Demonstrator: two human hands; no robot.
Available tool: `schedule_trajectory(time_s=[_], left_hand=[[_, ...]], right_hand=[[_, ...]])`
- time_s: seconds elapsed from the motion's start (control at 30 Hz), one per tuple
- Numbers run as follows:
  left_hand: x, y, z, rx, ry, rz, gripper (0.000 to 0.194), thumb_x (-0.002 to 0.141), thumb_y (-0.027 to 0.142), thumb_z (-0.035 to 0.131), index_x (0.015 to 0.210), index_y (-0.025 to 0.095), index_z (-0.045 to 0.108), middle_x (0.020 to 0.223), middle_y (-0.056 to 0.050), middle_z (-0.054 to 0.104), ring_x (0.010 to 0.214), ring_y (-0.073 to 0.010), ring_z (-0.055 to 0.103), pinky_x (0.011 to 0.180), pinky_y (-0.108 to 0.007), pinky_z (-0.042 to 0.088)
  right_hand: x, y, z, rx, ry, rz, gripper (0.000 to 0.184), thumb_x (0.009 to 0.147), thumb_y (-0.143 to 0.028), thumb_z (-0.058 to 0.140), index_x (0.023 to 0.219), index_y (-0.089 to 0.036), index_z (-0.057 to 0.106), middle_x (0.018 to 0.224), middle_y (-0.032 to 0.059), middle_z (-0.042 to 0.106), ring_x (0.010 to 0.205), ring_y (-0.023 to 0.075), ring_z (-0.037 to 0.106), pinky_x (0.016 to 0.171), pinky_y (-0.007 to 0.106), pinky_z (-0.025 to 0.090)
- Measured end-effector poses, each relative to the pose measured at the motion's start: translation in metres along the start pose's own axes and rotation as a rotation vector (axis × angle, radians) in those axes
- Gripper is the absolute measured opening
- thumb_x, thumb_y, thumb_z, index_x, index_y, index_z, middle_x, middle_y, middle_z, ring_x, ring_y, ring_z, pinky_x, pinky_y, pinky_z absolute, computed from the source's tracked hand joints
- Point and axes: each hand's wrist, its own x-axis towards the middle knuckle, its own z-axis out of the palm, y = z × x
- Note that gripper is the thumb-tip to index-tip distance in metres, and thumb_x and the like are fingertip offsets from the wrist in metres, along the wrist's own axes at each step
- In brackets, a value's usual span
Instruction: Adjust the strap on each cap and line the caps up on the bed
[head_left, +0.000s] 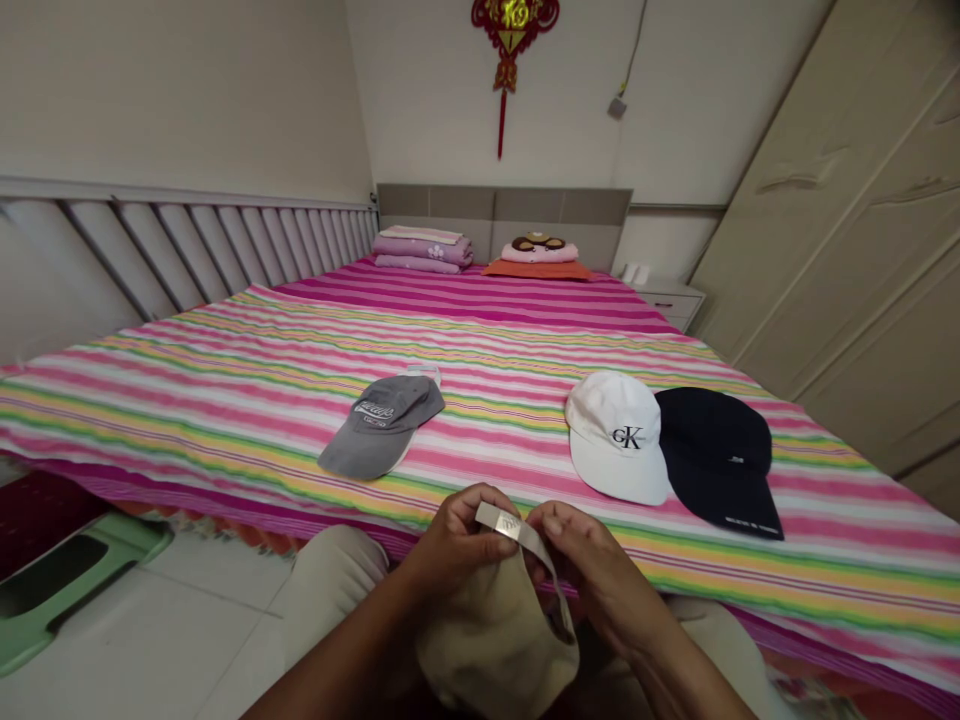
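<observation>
Over my lap I hold a beige cap (495, 630). My left hand (454, 545) pinches its back strap (504, 524) near the metal buckle. My right hand (581, 550) is closed on the same strap just to the right. On the striped bedspread (225, 400) ahead lie a grey cap (382, 427) at the left, a white cap (619, 437) with black letters, and a dark navy cap (720, 455) touching the white one's right side.
Folded purple bedding (424, 248) and an orange pillow (538, 268) with a plush toy lie at the headboard. A green stool (67, 580) stands on the tiled floor at the left. A wardrobe (847, 250) fills the right wall, with a nightstand (671, 300) beside it.
</observation>
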Motion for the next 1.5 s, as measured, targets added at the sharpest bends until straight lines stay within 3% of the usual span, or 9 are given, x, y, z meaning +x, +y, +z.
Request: schedule_trajectory(time_s=[0.3,0.47,0.67,1.03,1.17,1.27,1.4,1.5], left_hand=[[0.001,0.005,-0.005,0.035,-0.027,-0.067,0.029,0.052,0.023,0.075,0.074,0.015,0.059,0.061,0.003,0.052,0.055,-0.0069,0.042,0.052,-0.019,0.03],[0.0,0.005,-0.008,0.137,-0.08,-0.043,0.026,0.053,0.022,0.075,0.074,0.014,0.061,0.061,0.002,0.052,0.055,-0.0071,0.041,0.052,-0.02,0.029],[0.001,-0.004,-0.014,0.005,-0.04,-0.032,0.028,0.05,0.024,0.076,0.073,0.016,0.062,0.064,0.001,0.054,0.057,-0.0082,0.043,0.054,-0.021,0.03],[0.003,-0.002,-0.012,0.087,-0.078,-0.078,0.029,0.045,0.021,0.079,0.069,0.015,0.064,0.062,0.0,0.055,0.057,-0.0092,0.044,0.053,-0.021,0.031],[0.001,0.002,-0.015,0.088,-0.124,-0.12,0.032,0.044,0.022,0.079,0.072,0.014,0.065,0.066,-0.001,0.057,0.059,-0.0092,0.046,0.053,-0.021,0.032],[0.0,0.007,-0.018,-0.015,-0.212,-0.174,0.041,0.047,0.033,0.078,0.08,0.013,0.066,0.071,-0.003,0.059,0.061,-0.0104,0.049,0.055,-0.021,0.034],[0.004,0.02,-0.021,-0.101,-0.308,-0.289,0.05,0.051,0.041,0.074,0.088,0.009,0.065,0.077,-0.008,0.063,0.066,-0.0132,0.055,0.061,-0.023,0.038],[0.01,0.03,-0.022,-0.1,-0.315,-0.405,0.047,0.055,0.038,0.073,0.091,0.01,0.065,0.081,-0.008,0.065,0.067,-0.0133,0.057,0.063,-0.024,0.041]], right_hand=[[0.003,0.003,-0.002,-0.063,0.021,-0.006,0.024,0.066,-0.032,0.067,0.06,-0.015,0.051,0.041,-0.0068,0.045,0.035,0.0048,0.035,0.038,0.019,0.028],[0.006,0.003,-0.001,-0.06,-0.024,0.005,0.026,0.066,-0.033,0.067,0.061,-0.015,0.05,0.043,-0.0058,0.047,0.035,0.0045,0.035,0.038,0.019,0.026],[0.005,-0.001,-0.002,-0.039,-0.076,0.059,0.026,0.066,-0.036,0.067,0.068,-0.015,0.053,0.052,-0.0028,0.053,0.042,0.0062,0.043,0.041,0.019,0.029],[0.004,0.001,-0.001,-0.093,-0.065,0.028,0.022,0.065,-0.029,0.067,0.059,-0.014,0.052,0.046,-0.0045,0.051,0.038,0.0047,0.038,0.041,0.019,0.026],[0.004,0.0,-0.001,-0.14,-0.051,0.025,0.022,0.064,-0.029,0.067,0.058,-0.015,0.051,0.042,-0.0063,0.047,0.036,0.0045,0.036,0.039,0.019,0.025],[0.004,-0.002,-0.002,-0.187,-0.048,0.039,0.022,0.064,-0.03,0.066,0.058,-0.015,0.051,0.04,-0.0075,0.044,0.034,0.0039,0.033,0.037,0.018,0.023],[0.003,-0.007,-0.001,-0.28,-0.042,0.037,0.021,0.065,-0.031,0.063,0.058,-0.016,0.05,0.04,-0.0085,0.042,0.033,0.0034,0.031,0.035,0.018,0.021],[0.003,-0.009,0.001,-0.357,-0.022,0.029,0.019,0.065,-0.029,0.062,0.058,-0.016,0.05,0.041,-0.0086,0.041,0.033,0.0031,0.031,0.034,0.018,0.02]])
